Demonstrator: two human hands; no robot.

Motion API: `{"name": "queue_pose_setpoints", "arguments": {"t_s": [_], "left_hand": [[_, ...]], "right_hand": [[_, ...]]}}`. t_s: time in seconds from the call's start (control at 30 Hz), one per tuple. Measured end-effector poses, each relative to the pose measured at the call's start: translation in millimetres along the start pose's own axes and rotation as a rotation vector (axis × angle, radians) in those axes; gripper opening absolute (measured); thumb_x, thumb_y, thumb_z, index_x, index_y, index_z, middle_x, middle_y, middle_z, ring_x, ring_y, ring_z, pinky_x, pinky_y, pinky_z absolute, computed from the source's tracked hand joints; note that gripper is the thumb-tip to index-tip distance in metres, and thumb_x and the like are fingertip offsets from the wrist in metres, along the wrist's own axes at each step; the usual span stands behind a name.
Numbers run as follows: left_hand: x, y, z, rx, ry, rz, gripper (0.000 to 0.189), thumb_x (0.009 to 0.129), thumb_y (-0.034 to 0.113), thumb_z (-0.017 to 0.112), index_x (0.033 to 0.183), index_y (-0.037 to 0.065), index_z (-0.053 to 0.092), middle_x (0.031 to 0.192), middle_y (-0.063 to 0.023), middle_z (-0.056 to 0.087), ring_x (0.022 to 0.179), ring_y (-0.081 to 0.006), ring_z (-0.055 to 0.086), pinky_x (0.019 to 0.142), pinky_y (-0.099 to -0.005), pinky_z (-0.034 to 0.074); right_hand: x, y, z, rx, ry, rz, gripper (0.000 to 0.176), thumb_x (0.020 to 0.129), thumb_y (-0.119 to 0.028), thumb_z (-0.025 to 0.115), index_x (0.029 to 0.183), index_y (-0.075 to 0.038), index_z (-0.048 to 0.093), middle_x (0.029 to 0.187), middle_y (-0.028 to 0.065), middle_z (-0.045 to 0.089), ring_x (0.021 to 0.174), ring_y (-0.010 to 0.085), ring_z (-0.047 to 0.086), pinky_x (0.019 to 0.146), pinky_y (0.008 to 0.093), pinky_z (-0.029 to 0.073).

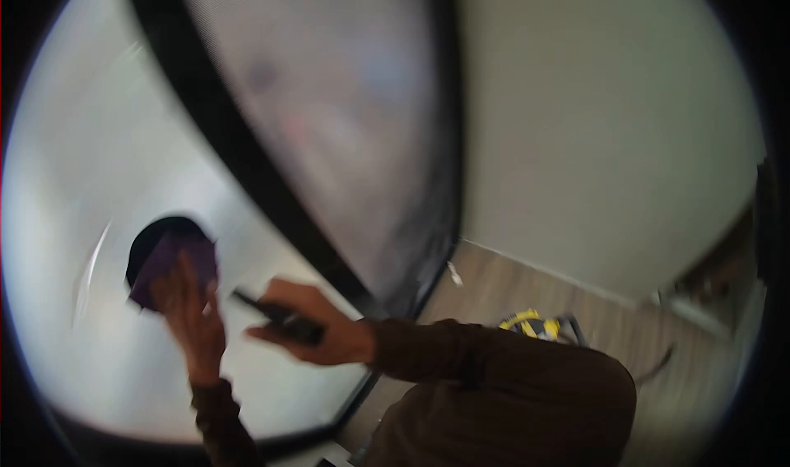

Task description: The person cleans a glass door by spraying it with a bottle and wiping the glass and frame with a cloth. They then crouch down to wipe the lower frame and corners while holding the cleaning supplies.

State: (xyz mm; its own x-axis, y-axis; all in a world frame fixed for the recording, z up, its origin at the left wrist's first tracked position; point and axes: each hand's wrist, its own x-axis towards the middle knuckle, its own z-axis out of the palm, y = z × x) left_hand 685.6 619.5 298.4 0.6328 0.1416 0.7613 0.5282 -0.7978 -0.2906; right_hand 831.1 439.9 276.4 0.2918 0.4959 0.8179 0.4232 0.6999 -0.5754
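Observation:
A large pale, shiny panel point(271, 368) with a black border fills the left side. On it is a round black patch or opening point(156, 235), partly overlapped by a purple sheet point(191, 257), perhaps cloth. My left hand point(193, 323) reaches up to this sheet, fingers stretched out and overlapping its lower part. Just to the right, my right hand point(329, 323) is closed around a black hand-held tool point(296, 325) with a narrow end pointing left. Blur hides the tool's exact kind.
A black strip point(239, 150) divides the panel from a blurred greyish surface point(346, 97). A plain wall point(601, 138) rises at right above the wood-look floor point(510, 282). A yellow-and-black object point(535, 325) lies on the floor, with a small white item point(455, 275) nearby.

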Motion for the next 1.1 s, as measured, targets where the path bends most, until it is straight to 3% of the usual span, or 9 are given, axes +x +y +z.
{"name": "queue_pose_setpoints", "arguments": {"t_s": [0.13,0.27,0.37,0.43,0.47,0.67,0.7,0.8,1.1], "left_hand": [[27,-83,-34,0.272,-0.070,0.070,0.047,0.106,0.026,0.045,0.148,0.005,0.045,0.144,-0.0185,0.053,0.127,-0.0378,0.052,0.106,-0.0449,0.041],[81,-175,-75,0.454,0.253,-0.012,0.050,0.107,0.026,0.041,0.150,0.001,0.037,0.150,-0.0206,0.041,0.135,-0.0381,0.039,0.112,-0.0456,0.031],[21,-253,-100,0.574,0.419,-0.161,0.053,0.107,0.026,0.038,0.151,-0.002,0.032,0.155,-0.0222,0.033,0.142,-0.0384,0.029,0.116,-0.0461,0.023],[-64,-270,-114,0.610,0.561,-0.313,0.055,0.108,0.026,0.036,0.152,-0.004,0.028,0.158,-0.0232,0.027,0.146,-0.0385,0.022,0.119,-0.0465,0.017],[-57,-296,-119,0.612,0.589,-0.366,0.056,0.108,0.026,0.035,0.153,-0.005,0.026,0.159,-0.0237,0.024,0.148,-0.0386,0.019,0.121,-0.0466,0.015],[-221,-192,4,0.281,0.831,-1.143,0.067,0.108,0.032,0.034,0.153,-0.013,0.013,0.162,-0.0318,0.008,0.152,-0.0438,0.006,0.124,-0.0495,0.005],[-203,-106,16,0.237,0.842,-1.214,0.068,0.108,0.033,0.033,0.152,-0.014,0.011,0.162,-0.0322,0.006,0.152,-0.0438,0.003,0.124,-0.0490,0.002],[-223,-87,39,-0.003,0.807,-1.300,0.068,0.106,0.030,0.037,0.151,-0.015,0.012,0.161,-0.0341,0.002,0.152,-0.0449,-0.002,0.123,-0.0490,-0.001],[-126,-177,-105,0.319,0.656,-0.789,0.062,0.102,0.023,0.046,0.149,-0.013,0.026,0.159,-0.0339,0.017,0.150,-0.0472,0.011,0.123,-0.0492,0.005]], "right_hand": [[-6,-12,17,0.064,-0.053,0.161,0.036,0.088,-0.025,0.079,0.083,-0.004,0.050,0.074,0.0117,0.048,0.061,0.0277,0.046,0.056,0.0395,0.035],[-16,-6,0,0.082,-0.019,-0.020,0.029,0.086,-0.019,0.080,0.089,-0.003,0.056,0.074,0.0096,0.048,0.061,0.0240,0.045,0.055,0.0370,0.035],[-71,24,2,0.127,-0.003,-0.118,0.030,0.084,-0.011,0.081,0.103,-0.002,0.060,0.076,0.0087,0.052,0.061,0.0216,0.047,0.054,0.0379,0.037],[-100,12,-7,0.073,-0.085,0.017,0.025,0.084,-0.010,0.081,0.092,-0.002,0.059,0.072,0.0072,0.050,0.058,0.0185,0.045,0.052,0.0344,0.036],[-9,-13,11,0.167,-0.106,0.262,0.024,0.083,-0.009,0.080,0.094,-0.001,0.060,0.074,0.0066,0.053,0.061,0.0152,0.051,0.055,0.0303,0.042],[31,4,126,0.287,-0.321,0.237,0.021,0.090,-0.017,0.074,0.090,-0.002,0.059,0.071,0.0010,0.055,0.066,0.0081,0.053,0.057,0.0251,0.041],[26,-19,52,0.337,-0.301,0.208,0.022,0.091,-0.018,0.073,0.090,-0.002,0.059,0.070,0.0007,0.055,0.066,0.0077,0.053,0.057,0.0252,0.041],[61,-48,101,0.478,-0.291,0.208,0.022,0.093,-0.019,0.072,0.089,-0.002,0.059,0.069,-0.0001,0.054,0.065,0.0068,0.050,0.057,0.0257,0.039],[96,-101,128,0.578,-0.419,0.128,0.029,0.094,-0.024,0.072,0.089,0.002,0.060,0.067,-0.0001,0.054,0.063,0.0070,0.045,0.058,0.0262,0.040]]}}
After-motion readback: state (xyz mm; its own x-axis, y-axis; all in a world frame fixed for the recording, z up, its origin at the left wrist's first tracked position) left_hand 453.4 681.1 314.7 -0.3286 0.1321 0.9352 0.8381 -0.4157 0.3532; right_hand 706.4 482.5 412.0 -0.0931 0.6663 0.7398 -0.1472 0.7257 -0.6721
